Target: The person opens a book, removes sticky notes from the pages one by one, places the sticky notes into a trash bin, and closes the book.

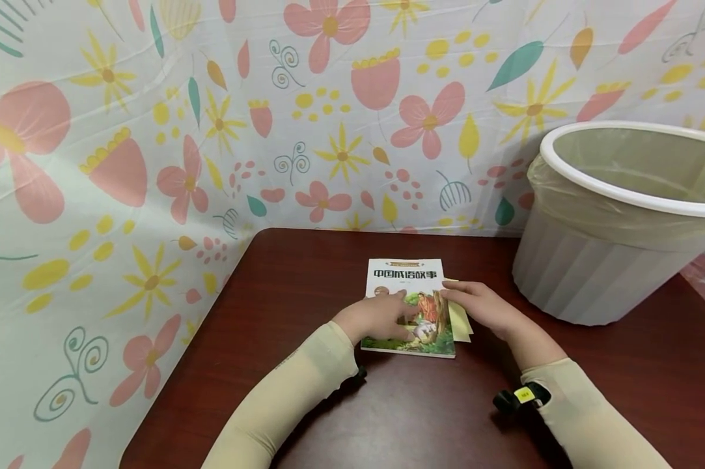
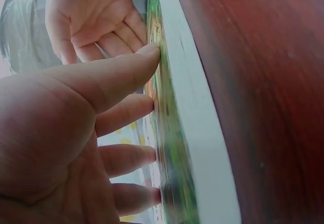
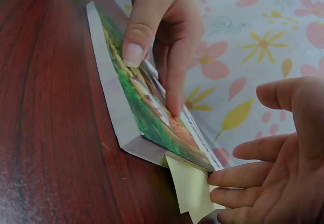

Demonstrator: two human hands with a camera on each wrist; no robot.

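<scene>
A paperback book [image 1: 407, 273] with Chinese lettering and a painted cover lies flat on the dark red table. Pale yellow paper slips [image 1: 460, 324] stick out from under or between its pages on the right side; which of the two I cannot tell. My left hand [image 1: 381, 317] rests on the cover with its fingertips pressing down, fingers spread. Along the book's right edge, my right hand [image 1: 485, 308] has its fingers extended, the tips touching the edge near the slips. In the right wrist view the slips [image 3: 190, 186] hang just beside those fingertips.
A grey ribbed waste bin [image 1: 580, 273] with a white rim and a clear liner stands at the table's right. Behind and to the left hangs a flower-patterned cloth [image 1: 340, 189]. The wooden tabletop [image 1: 305, 273] ends at a rounded back left corner. Each wrist wears a black strap.
</scene>
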